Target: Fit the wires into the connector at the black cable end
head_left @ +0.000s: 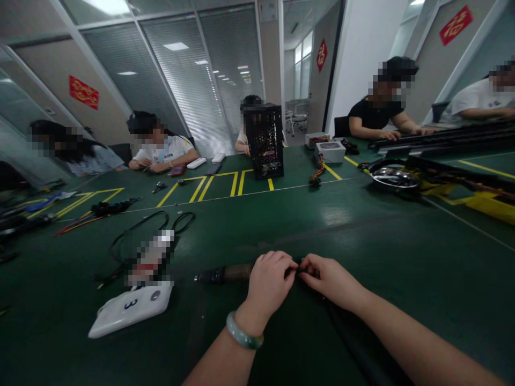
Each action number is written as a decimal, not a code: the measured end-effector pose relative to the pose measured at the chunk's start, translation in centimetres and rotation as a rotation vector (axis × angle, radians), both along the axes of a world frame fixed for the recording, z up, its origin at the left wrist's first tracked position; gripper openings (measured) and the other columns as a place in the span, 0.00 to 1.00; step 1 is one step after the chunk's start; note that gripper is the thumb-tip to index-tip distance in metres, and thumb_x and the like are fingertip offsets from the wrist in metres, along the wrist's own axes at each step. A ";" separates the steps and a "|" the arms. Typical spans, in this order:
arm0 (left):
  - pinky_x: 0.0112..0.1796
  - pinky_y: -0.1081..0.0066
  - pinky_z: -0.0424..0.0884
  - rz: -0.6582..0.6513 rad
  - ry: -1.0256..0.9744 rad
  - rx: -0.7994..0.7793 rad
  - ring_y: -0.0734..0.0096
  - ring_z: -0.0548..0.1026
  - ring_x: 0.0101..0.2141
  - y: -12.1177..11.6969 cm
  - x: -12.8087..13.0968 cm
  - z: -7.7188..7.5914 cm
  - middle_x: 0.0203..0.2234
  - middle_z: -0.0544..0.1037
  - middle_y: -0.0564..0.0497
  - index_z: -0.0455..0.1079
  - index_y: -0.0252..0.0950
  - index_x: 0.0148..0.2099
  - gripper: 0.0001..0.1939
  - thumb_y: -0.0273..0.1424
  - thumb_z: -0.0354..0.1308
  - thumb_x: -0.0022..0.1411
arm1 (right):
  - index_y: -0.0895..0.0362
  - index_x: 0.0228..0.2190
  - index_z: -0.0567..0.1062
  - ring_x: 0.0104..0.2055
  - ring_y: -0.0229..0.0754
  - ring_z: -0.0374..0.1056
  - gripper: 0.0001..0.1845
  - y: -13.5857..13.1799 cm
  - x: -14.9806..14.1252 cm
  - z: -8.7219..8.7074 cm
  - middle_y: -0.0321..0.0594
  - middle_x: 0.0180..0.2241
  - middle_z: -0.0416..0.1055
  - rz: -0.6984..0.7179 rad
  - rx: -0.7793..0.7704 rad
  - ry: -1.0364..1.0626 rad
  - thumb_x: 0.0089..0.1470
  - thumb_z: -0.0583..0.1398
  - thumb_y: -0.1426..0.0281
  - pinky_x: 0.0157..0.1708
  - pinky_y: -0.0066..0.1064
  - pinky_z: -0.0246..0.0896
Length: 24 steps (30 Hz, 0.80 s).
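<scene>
My left hand and my right hand meet over the green bench mat, their fingertips pinching a small dark piece that is mostly hidden. A black cable runs from under my right hand toward me. Beside my left hand lies a tool handle, brown with a black tip, perhaps a soldering iron. To its left sit a white plastic case marked 3, a pixelated labelled bottle and looped black wire.
Several co-workers sit along the far bench sides, one with a hand on long black rails. A black mesh computer case, a power supply, a round metal tray and bundled coloured wires stand about the bench.
</scene>
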<state>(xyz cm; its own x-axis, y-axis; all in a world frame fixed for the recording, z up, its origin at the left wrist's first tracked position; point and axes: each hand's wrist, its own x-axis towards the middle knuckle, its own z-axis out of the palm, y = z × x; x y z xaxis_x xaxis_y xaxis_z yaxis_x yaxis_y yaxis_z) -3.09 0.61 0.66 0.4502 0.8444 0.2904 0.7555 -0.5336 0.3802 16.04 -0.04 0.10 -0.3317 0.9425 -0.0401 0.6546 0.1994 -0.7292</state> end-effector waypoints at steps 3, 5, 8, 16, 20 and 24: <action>0.44 0.62 0.63 -0.001 -0.001 -0.001 0.65 0.70 0.43 0.0 0.0 0.0 0.41 0.75 0.55 0.72 0.43 0.40 0.07 0.26 0.60 0.59 | 0.54 0.36 0.72 0.28 0.37 0.68 0.06 0.0 0.0 0.0 0.33 0.28 0.73 -0.003 -0.005 0.010 0.56 0.59 0.66 0.27 0.26 0.56; 0.44 0.62 0.63 -0.003 -0.002 0.001 0.65 0.70 0.43 0.0 0.0 0.0 0.41 0.75 0.56 0.72 0.43 0.40 0.07 0.26 0.60 0.59 | 0.54 0.35 0.72 0.29 0.37 0.68 0.06 -0.1 0.1 0.1 0.33 0.28 0.73 -0.002 -0.008 0.015 0.56 0.59 0.66 0.27 0.26 0.56; 0.44 0.63 0.63 -0.004 -0.005 0.003 0.66 0.70 0.43 0.0 0.0 0.0 0.41 0.74 0.56 0.72 0.43 0.40 0.08 0.25 0.61 0.59 | 0.54 0.35 0.72 0.29 0.37 0.68 0.05 -0.2 0.1 0.2 0.33 0.29 0.73 -0.005 -0.006 0.019 0.56 0.59 0.66 0.28 0.26 0.57; 0.43 0.63 0.63 -0.001 -0.005 0.013 0.66 0.70 0.42 -0.1 0.0 0.2 0.40 0.75 0.56 0.72 0.42 0.39 0.07 0.25 0.60 0.59 | 0.53 0.36 0.72 0.29 0.38 0.68 0.06 0.0 0.2 0.0 0.33 0.29 0.73 0.013 -0.007 0.009 0.57 0.59 0.66 0.28 0.26 0.56; 0.43 0.63 0.63 -0.004 -0.006 0.013 0.67 0.70 0.42 -0.2 0.0 0.3 0.40 0.75 0.56 0.71 0.42 0.40 0.07 0.25 0.59 0.60 | 0.53 0.36 0.72 0.30 0.37 0.68 0.06 0.1 0.2 0.0 0.33 0.29 0.73 0.019 -0.003 0.003 0.57 0.59 0.66 0.28 0.26 0.56; 0.43 0.63 0.63 0.000 -0.007 0.011 0.66 0.70 0.42 -0.1 0.0 0.2 0.40 0.75 0.55 0.72 0.42 0.40 0.07 0.26 0.59 0.60 | 0.53 0.36 0.72 0.30 0.37 0.68 0.06 0.0 0.2 0.2 0.33 0.29 0.73 0.018 -0.013 0.013 0.57 0.59 0.66 0.28 0.26 0.56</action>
<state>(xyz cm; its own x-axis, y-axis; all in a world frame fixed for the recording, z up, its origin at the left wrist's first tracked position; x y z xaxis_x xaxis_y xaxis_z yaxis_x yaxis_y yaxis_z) -3.11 0.46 0.88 0.4479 0.8412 0.3030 0.7527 -0.5377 0.3799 16.21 -0.02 0.31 -0.3493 0.9358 -0.0480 0.6415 0.2015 -0.7402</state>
